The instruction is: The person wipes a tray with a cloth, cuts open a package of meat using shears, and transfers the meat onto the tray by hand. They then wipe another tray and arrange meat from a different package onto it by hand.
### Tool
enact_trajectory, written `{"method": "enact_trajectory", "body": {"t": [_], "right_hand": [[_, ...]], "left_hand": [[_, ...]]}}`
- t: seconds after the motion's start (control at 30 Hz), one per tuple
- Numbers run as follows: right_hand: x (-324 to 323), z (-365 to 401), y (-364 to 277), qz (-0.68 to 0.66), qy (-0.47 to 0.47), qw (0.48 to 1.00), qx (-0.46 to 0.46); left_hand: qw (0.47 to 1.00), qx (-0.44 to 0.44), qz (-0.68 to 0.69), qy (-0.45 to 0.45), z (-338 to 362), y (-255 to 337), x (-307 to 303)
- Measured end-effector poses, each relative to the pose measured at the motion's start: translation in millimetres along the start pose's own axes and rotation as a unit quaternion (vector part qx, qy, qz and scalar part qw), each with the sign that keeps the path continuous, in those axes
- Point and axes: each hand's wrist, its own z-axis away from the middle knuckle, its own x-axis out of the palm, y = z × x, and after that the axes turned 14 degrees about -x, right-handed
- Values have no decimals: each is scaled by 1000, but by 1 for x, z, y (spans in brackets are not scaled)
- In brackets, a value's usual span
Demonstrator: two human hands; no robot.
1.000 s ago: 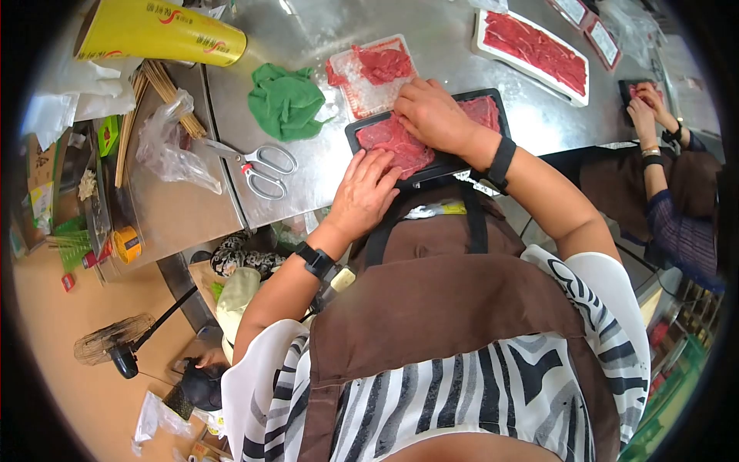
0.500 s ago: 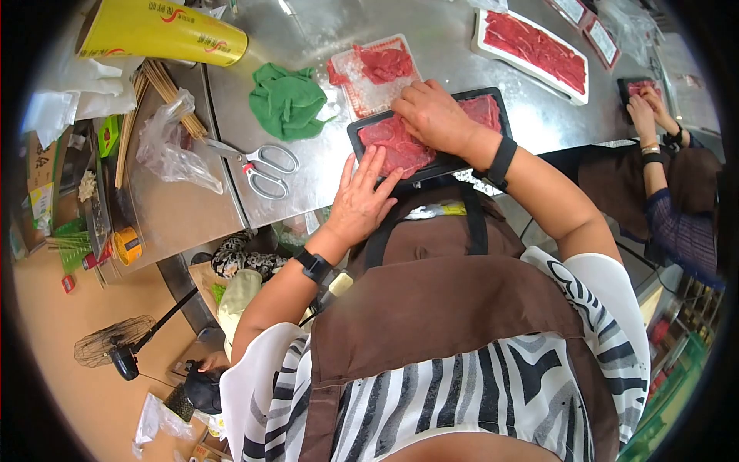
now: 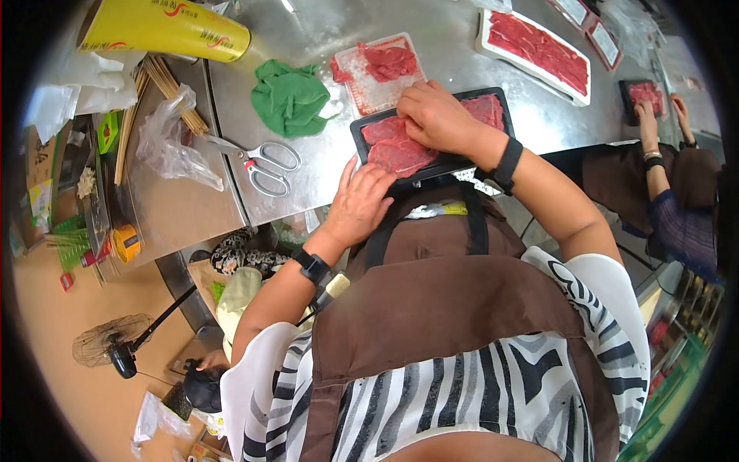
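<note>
Red meat slices (image 3: 400, 154) lie in a black tray (image 3: 362, 132) at the near edge of the metal table. My right hand (image 3: 437, 115) is over the middle of the tray, its fingers curled down and closed on the meat. At the tray's left near corner rests my left hand (image 3: 359, 202), its fingers loosely stretched, fingertips right at the rim. Just beyond the black tray, a white tray (image 3: 385, 98) with a reddish pattern carries a few pieces of meat (image 3: 389, 63).
Left of the trays are a green cloth (image 3: 289, 96), scissors (image 3: 269, 165), a plastic bag (image 3: 171, 146), wooden skewers (image 3: 175, 92) and a yellow roll (image 3: 165, 29). A long white tray (image 3: 483, 40) of meat stands at the back right. Farther right, a co-worker's hands (image 3: 648, 123) are beside another meat tray (image 3: 625, 96).
My left hand has drawn back from the meat to the tray's near left rim. My right hand stays over the meat, shifted slightly. The co-worker's hands have moved apart, uncovering their tray.
</note>
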Motion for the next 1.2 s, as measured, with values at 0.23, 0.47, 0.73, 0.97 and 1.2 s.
{"method": "enact_trajectory", "body": {"t": [0.23,0.47,0.73,0.97,1.2], "right_hand": [[-2,1,-24,-163,10,986,22],[-3,8,-38,-51,31,998,8],[-3,46,-44,-51,-61,994,-72],[-17,63,-37,-4,4,1000,-2],[-14,69,-36,-14,32,999,33]], "left_hand": [[987,-54,9,150,-6,-5,-3],[993,-11,32,111,-11,-10,1],[986,-25,94,135,-11,-9,-2],[994,-5,47,96,-15,-6,-1],[990,-8,42,134,-15,0,-4]]}}
